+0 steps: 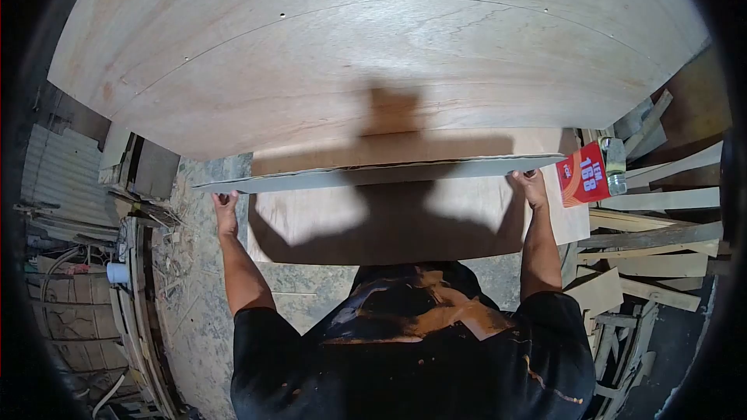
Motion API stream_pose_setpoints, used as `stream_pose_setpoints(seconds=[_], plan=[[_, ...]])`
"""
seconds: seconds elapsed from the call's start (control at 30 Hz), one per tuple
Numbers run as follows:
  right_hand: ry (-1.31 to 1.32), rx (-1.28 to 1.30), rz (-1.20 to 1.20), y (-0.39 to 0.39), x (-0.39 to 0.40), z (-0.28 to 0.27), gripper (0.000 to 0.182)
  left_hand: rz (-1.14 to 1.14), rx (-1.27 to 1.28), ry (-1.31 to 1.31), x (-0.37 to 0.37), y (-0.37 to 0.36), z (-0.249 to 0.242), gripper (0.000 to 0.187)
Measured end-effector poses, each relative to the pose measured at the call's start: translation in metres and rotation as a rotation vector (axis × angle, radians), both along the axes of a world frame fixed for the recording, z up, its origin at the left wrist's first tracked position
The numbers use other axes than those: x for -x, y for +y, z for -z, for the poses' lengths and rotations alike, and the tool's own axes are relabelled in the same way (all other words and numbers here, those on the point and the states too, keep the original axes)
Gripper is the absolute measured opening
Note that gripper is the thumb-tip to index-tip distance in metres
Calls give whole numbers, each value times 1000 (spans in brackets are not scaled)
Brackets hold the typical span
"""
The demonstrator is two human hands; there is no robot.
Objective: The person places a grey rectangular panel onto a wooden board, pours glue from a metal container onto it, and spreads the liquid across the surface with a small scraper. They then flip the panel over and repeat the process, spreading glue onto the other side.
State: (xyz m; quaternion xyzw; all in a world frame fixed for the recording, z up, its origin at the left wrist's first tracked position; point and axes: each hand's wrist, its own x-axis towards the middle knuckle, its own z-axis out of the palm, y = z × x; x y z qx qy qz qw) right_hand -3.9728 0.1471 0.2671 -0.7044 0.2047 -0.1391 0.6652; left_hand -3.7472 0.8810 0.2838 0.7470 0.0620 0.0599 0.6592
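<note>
A long, thin panel [311, 179] with a grey face and a rough upper edge stretches crosswise in front of me, tilted up so that I see it nearly edge-on. My left hand [226, 212] pinches its left end from below, thumb and fingers closed. Near its right end, my right hand [531, 189] grips it in the same way. Under and behind the panel lies a pale plywood sheet [311, 222], partly in the shadow of my body. Beyond stands a large plywood board [327, 54] with several small holes along a line.
A red can marked LEM 168 [582, 175] sits by the plywood's right corner. Wood offcuts [661, 264] are piled at the right. Sawdust and scraps cover the floor [202, 319]. At the left are corrugated sheet [66, 175], stacked boards and a light-blue cup [117, 273].
</note>
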Motion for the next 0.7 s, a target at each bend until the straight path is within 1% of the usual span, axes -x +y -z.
stream_pose_setpoints(seconds=[0.03,0.1,0.13,0.17,0.2,0.23,0.27,0.3,0.37,0.4,0.43,0.5,0.53,0.57,0.6,0.63,0.7], plan=[[1,-6,1,-2,-4,6,31,1,-6,1,-2,0,-2,65],[-23,144,107,3,-14,-4,30,41,-54,-43,-7,1,-6,58],[-34,146,113,2,-14,-15,31,3,-128,-3,-12,5,-11,50],[-31,145,115,9,-14,-35,31,5,-130,0,-13,-1,-26,50],[-56,178,167,18,-15,-56,33,-35,-153,-20,-8,-15,-47,48],[-73,213,216,25,-13,-67,34,-76,-176,-32,-3,-21,-55,46],[15,202,280,29,-10,-69,37,-93,-194,11,-7,-14,-44,47],[25,208,279,27,-8,-60,37,-92,-191,22,-7,-13,-37,47],[253,291,269,22,0,-21,42,-49,-347,228,-4,-10,-20,54],[318,400,293,25,4,-5,46,-100,-389,314,-21,23,38,58],[373,417,262,26,9,8,49,-125,-453,330,-20,20,51,58],[476,403,287,26,20,39,56,-118,-677,310,-20,18,79,61],[498,404,279,24,26,54,56,-30,-767,291,-21,20,95,64],[605,632,204,20,37,72,63,64,-859,281,-19,27,111,67],[697,860,120,20,46,82,69,210,-871,340,-10,12,92,70],[701,861,106,29,47,74,69,196,-1184,341,6,-15,58,75],[989,876,201,56,53,49,78,101,-1263,421,18,-8,65,79]])
